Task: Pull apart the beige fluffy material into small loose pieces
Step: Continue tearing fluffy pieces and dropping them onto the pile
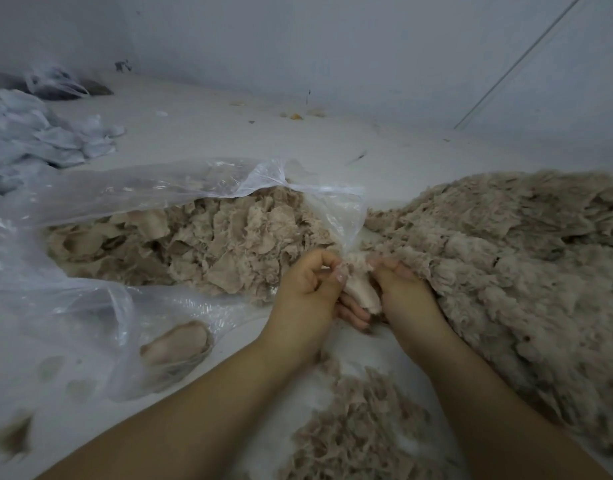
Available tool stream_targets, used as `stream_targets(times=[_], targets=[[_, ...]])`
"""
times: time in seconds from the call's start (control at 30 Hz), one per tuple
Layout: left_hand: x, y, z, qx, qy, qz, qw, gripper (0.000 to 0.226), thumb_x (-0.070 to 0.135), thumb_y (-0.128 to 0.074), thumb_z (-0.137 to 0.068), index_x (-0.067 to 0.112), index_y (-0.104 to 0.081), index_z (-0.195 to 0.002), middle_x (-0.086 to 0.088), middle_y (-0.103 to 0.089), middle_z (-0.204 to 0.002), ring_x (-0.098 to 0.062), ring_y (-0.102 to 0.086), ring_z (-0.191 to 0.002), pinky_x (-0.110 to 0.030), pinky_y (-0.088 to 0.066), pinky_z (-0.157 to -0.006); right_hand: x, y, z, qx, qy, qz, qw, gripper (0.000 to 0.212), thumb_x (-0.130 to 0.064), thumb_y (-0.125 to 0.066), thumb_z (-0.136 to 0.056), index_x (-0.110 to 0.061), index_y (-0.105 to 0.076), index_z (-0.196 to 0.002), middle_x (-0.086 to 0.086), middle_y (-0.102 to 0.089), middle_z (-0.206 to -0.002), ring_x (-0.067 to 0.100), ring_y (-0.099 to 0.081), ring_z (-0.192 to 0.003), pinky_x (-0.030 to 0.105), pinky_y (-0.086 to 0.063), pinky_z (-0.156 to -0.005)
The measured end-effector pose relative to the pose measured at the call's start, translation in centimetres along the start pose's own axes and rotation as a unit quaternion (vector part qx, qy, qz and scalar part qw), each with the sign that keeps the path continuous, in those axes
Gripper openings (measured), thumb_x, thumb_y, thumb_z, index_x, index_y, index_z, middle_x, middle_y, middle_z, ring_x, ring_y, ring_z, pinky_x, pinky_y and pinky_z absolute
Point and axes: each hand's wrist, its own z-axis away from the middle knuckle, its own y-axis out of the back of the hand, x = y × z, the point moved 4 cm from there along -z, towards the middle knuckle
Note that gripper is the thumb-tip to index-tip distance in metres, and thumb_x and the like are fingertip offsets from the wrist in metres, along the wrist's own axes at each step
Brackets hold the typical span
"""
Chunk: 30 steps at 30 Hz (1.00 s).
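Head view, looking down on a pale floor [201,133]. Near centre, the left hand [307,289] and the right hand [402,289] meet, almost touching, and both pinch one small tuft of beige fluffy material [358,285] between curled fingers and thumbs; the tuft sits between the two hands, and the fingers of the right hand curl beneath it. From 2 o'clock to 4 o'clock lies a large mound of the beige material [506,265], its near edge touching the back of the right hand. At 9 o'clock to 10 o'clock a clear plastic bag [101,192] lies open on its side, mouth toward the hands, holding a mass of flat torn beige pieces [201,244]; one larger beige piece [175,342] shows through the plastic at 8 o'clock. At 6 o'clock, between the two forearms, a loose heap of small shredded pieces [353,431] rests on the floor. At 10 o'clock, well apart from the hands, is a pile of white fabric pieces [38,136], and beyond it a crumpled clear bag [56,81] against a grey wall [332,46]. At 1 o'clock a thin rod [519,60] leans diagonally against the wall. A few small yellowish scraps [294,116] lie at 12 o'clock.
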Motion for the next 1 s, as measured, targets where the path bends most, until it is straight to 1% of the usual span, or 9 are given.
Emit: stream_targets(times=[0.1,0.17,0.23,0.33,0.43,0.6,0.73,0.87,1.0], targets=[[0.5,0.8,-0.3,0.045,-0.023,0.027,0.998,0.020,0.000,-0.040,-0.102,0.005,-0.053,-0.087,-0.013,-0.060,-0.055,-0.023,-0.055,-0.041,-0.028,-0.049,-0.042,0.1,0.2,-0.5,0.031,-0.010,0.026,0.999,0.026,-0.023,-0.045,-0.102,-0.011,-0.058,-0.083,0.004,-0.056,-0.059,0.016,-0.049,-0.053,0.026,-0.040,-0.055],[0.6,1.7,-0.6,0.055,-0.021,0.022,0.998,0.020,0.001,-0.042,-0.101,0.005,-0.055,-0.087,-0.013,-0.059,-0.056,-0.022,-0.052,-0.041,-0.028,-0.046,-0.042,0.1,0.5,-0.8,0.051,-0.012,0.001,0.999,0.029,-0.021,-0.044,-0.103,-0.017,-0.052,-0.075,-0.003,-0.047,-0.046,0.008,-0.038,-0.037,0.019,-0.031,-0.040],[0.2,2.4,-0.9,0.050,0.012,0.017,0.999,0.021,0.001,-0.042,-0.100,0.004,-0.055,-0.084,-0.015,-0.059,-0.055,-0.022,-0.053,-0.040,-0.027,-0.045,-0.040,-0.1,0.2,-0.8,0.021,0.021,0.018,0.999,0.023,-0.022,-0.048,-0.102,-0.018,-0.056,-0.081,-0.003,-0.047,-0.046,0.005,-0.035,-0.034,0.016,-0.028,-0.034],[-0.4,2.5,-1.2,0.032,0.060,0.047,0.997,0.017,0.001,-0.041,-0.101,0.000,-0.052,-0.088,-0.023,-0.062,-0.058,-0.027,-0.060,-0.044,-0.029,-0.050,-0.043,-0.5,-0.5,-0.2,-0.056,0.066,0.019,0.996,0.022,-0.032,-0.054,-0.098,-0.025,-0.071,-0.085,-0.004,-0.049,-0.048,0.004,-0.043,-0.040,0.015,-0.035,-0.038],[-0.9,1.6,-1.3,-0.013,0.087,0.067,0.994,0.013,0.004,-0.043,-0.101,-0.001,-0.052,-0.093,-0.029,-0.062,-0.065,-0.032,-0.064,-0.052,-0.035,-0.055,-0.049,-0.6,-1.1,0.3,-0.133,0.085,-0.003,0.988,0.028,-0.033,-0.061,-0.091,-0.013,-0.072,-0.075,0.007,-0.055,-0.052,0.012,-0.048,-0.043,0.020,-0.042,-0.041],[-1.1,1.3,-1.5,-0.020,0.092,0.040,0.995,0.007,-0.004,-0.050,-0.095,0.003,-0.050,-0.096,-0.028,-0.059,-0.069,-0.035,-0.062,-0.054,-0.042,-0.057,-0.051,-0.1,-0.4,-0.3,-0.100,0.074,0.007,0.992,0.028,-0.014,-0.069,-0.087,0.010,-0.062,-0.098,0.019,-0.065,-0.077,0.020,-0.061,-0.062,0.028,-0.050,-0.055],[-0.8,2.1,-1.9,-0.017,0.029,-0.084,0.996,0.042,-0.012,-0.051,-0.090,0.016,-0.058,-0.120,-0.025,-0.059,-0.084,-0.025,-0.060,-0.049,-0.033,-0.051,-0.045,0.1,-0.3,-0.3,-0.116,0.085,0.024,0.989,0.023,-0.014,-0.071,-0.086,0.008,-0.066,-0.092,0.028,-0.068,-0.081,0.026,-0.065,-0.069,0.033,-0.054,-0.062],[-0.5,2.2,-1.8,-0.015,-0.007,-0.123,0.992,0.033,-0.011,-0.055,-0.091,0.014,-0.073,-0.103,-0.024,-0.061,-0.063,-0.018,-0.058,-0.047,-0.027,-0.049,-0.043,0.1,-0.4,-0.2,-0.124,0.077,0.016,0.989,0.017,-0.022,-0.072,-0.079,-0.005,-0.073,-0.083,0.017,-0.073,-0.077,0.021,-0.069,-0.070,0.029,-0.056,-0.061],[-0.2,2.8,-2.0,0.036,-0.005,-0.090,0.995,0.016,-0.001,-0.058,-0.093,0.001,-0.074,-0.091,-0.025,-0.062,-0.058,-0.019,-0.057,-0.043,-0.024,-0.048,-0.042,-0.3,-0.5,-0.2,-0.120,0.085,0.025,0.989,0.032,-0.017,-0.061,-0.093,0.014,-0.062,-0.088,0.020,-0.067,-0.077,0.025,-0.064,-0.072,0.034,-0.055,-0.067]])
